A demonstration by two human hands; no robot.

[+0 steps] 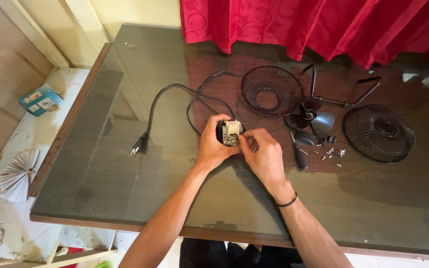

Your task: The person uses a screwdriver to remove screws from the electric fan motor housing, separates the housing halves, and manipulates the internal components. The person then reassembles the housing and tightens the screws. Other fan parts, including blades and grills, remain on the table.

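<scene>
My left hand (213,145) grips the motor (230,134) above the mid tabletop (100,164); my right hand (263,156) pinches its near right edge. Its cord (170,92) trails left. Screws (329,155) and grilles (378,133) lie right.

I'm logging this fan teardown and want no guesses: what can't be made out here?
- Small motor: mostly covered by left hand and right hand, head view.
- Screws: too small to count surely.
- Screwdriver: tip too small to tell its type.
</scene>
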